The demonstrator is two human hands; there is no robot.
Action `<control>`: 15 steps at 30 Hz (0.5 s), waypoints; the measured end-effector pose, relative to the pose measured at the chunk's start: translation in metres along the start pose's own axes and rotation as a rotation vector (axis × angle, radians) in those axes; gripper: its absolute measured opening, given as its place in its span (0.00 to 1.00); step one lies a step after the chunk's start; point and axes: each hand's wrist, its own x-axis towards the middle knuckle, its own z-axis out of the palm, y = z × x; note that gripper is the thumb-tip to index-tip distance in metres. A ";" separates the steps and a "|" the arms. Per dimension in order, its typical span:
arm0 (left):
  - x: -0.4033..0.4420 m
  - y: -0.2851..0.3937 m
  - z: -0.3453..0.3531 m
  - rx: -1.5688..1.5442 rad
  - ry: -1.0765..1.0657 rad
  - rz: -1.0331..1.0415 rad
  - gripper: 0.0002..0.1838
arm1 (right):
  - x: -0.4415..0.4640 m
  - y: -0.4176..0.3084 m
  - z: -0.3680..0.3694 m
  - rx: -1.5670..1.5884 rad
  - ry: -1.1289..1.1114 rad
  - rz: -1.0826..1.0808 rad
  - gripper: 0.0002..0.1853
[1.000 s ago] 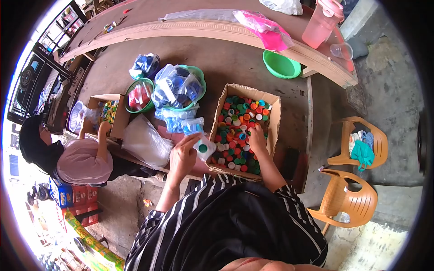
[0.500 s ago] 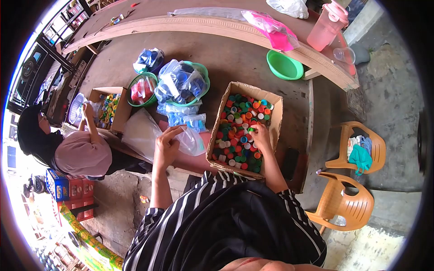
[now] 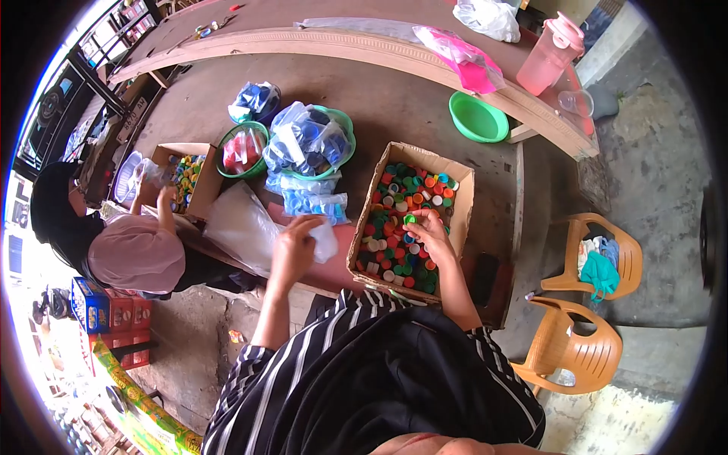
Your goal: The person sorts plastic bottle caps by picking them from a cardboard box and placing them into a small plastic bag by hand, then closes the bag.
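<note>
A cardboard box [image 3: 464,220] of mixed coloured bottle caps stands in front of me. Over its caps my right hand [image 3: 432,233] is closed on a bright green cap [image 3: 410,219]. To the left of the box, my left hand [image 3: 296,246] pinches a clear plastic bag [image 3: 324,244], which hangs beside its fingers. Flat clear bags [image 3: 241,224] lie left of that hand. Filled bags of blue caps [image 3: 307,140] are heaped in a green basket, with light blue ones [image 3: 315,201] below it.
A co-worker [image 3: 136,254] sits at the left by a smaller cap box [image 3: 206,186]. Red packets fill a green basket [image 3: 243,148]. Farther back are a green basin [image 3: 478,117] and a pink jug [image 3: 550,57]. Orange chairs [image 3: 580,349] stand at the right.
My right hand has lifted the green cap and moved slightly left, toward the bag. My left hand has shifted right with the bag. The co-worker's hands have moved apart.
</note>
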 end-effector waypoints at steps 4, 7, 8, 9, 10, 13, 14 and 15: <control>0.002 0.000 0.052 0.062 -0.100 0.067 0.24 | -0.018 -0.019 0.050 -0.126 -0.087 -0.242 0.17; 0.008 -0.003 0.071 0.056 -0.116 0.139 0.24 | -0.038 -0.044 0.083 -0.300 -0.268 -0.303 0.22; 0.009 -0.002 0.072 0.059 -0.116 0.141 0.24 | -0.039 -0.045 0.089 -0.444 -0.227 -0.481 0.20; 0.010 -0.002 0.072 0.063 -0.117 0.142 0.23 | -0.035 -0.048 0.088 -0.475 -0.197 -0.471 0.21; 0.011 -0.002 0.071 0.069 -0.116 0.142 0.23 | -0.028 -0.052 0.087 -0.505 -0.169 -0.461 0.22; 0.011 -0.002 0.063 0.082 -0.112 0.127 0.23 | 0.020 -0.021 0.062 -0.628 0.006 -0.352 0.12; 0.010 -0.002 0.061 0.085 -0.111 0.121 0.23 | 0.034 -0.008 0.054 -0.805 0.038 -0.397 0.11; 0.009 -0.001 0.059 0.089 -0.110 0.115 0.23 | 0.047 0.015 0.047 -0.946 0.032 -0.454 0.11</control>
